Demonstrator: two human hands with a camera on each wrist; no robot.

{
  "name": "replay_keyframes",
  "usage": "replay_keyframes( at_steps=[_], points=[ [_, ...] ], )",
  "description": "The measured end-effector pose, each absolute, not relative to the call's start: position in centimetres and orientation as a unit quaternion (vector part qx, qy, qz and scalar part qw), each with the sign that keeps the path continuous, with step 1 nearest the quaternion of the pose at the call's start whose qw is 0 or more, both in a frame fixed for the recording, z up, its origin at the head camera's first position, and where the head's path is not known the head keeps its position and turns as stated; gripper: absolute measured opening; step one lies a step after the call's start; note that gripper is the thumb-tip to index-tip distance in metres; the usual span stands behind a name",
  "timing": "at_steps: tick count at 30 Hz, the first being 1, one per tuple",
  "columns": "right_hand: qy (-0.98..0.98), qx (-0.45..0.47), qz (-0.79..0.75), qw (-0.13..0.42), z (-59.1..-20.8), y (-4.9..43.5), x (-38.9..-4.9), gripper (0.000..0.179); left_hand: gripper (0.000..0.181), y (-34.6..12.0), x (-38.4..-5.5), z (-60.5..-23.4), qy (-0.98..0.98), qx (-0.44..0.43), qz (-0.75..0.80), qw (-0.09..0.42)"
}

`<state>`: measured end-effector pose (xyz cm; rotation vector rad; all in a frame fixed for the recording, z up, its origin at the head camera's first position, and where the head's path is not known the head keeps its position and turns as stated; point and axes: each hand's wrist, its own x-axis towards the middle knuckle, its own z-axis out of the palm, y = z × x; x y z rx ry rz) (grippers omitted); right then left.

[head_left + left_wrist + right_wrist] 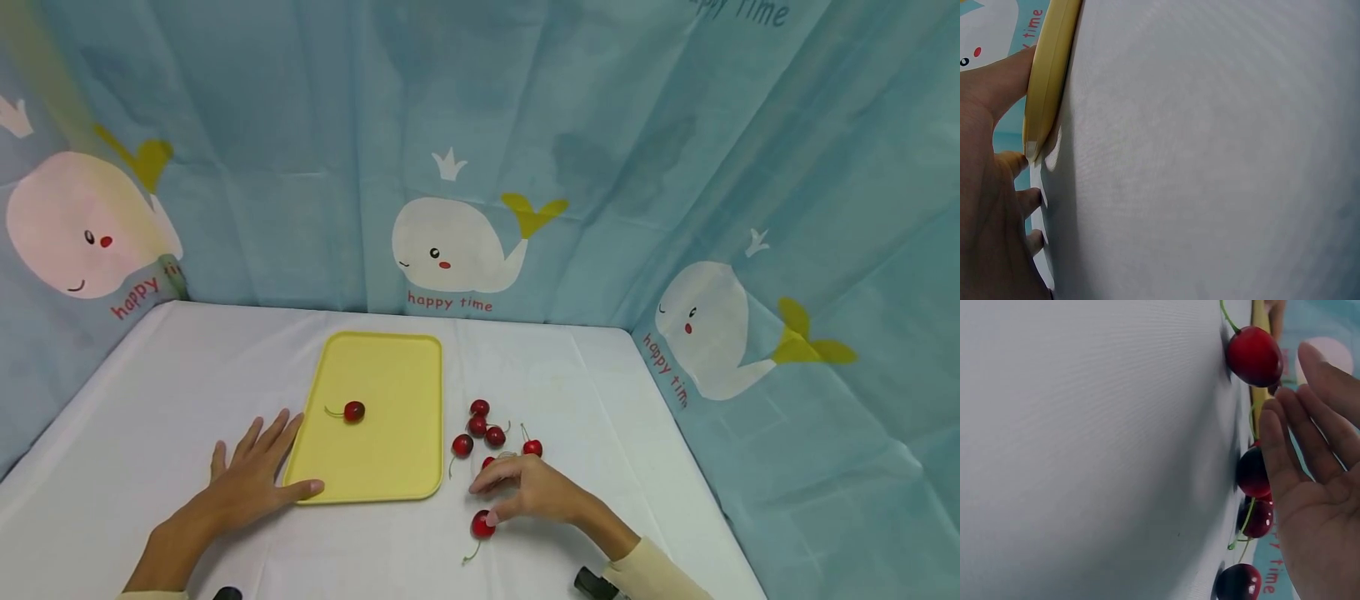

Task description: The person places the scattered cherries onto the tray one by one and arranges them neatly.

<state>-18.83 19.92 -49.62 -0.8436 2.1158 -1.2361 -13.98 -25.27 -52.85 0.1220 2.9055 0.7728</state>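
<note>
- At the near part of the white-covered worktop (600,392), here's the right hand (528,492) over the near cherry (482,524), thumb and fingers apart, nothing gripped!
- Across on the other side, the left hand (255,471) lies with fingers spread at the yellow tray (382,458), thumb over its near-left corner; it seems to be steadying it.
- One cherry on the tray (354,411) already, stem pointing left; the loose group (477,426) sits right of the tray, partly behind the right hand.
- So the step in hand looks like a pick-up, and the next move calls for thumb and fingers to close gently round that near cherry, its thin stem (472,553) kept free.
- Over to the right wrist view: a gap shows between thumb and near cherry, where the head view has them overlapping. No contact yet, by the look of it!
- And the left wrist view gives the tray's outer wall (1047,81), hidden from above; only the head view shows the tray cherry clearly.
</note>
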Motion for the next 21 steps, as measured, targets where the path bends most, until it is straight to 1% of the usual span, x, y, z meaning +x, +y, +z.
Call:
replay_keyframes(
  at_steps=[11, 21],
  points=[
    [0.779, -0.311, -0.45, 0.306, -50.05, 20.02, -18.21, 0.037, 0.115, -25.21, -13.83, -52.84, 0.962, 0.04, 0.263, 0.064],
    [0.775, -0.33, -0.441, 0.311, -50.15, 19.99, -18.03, 0.035, 0.116, -25.27, -13.78, -53.11, 0.961, 0.041, 0.267, 0.062]
  ],
)
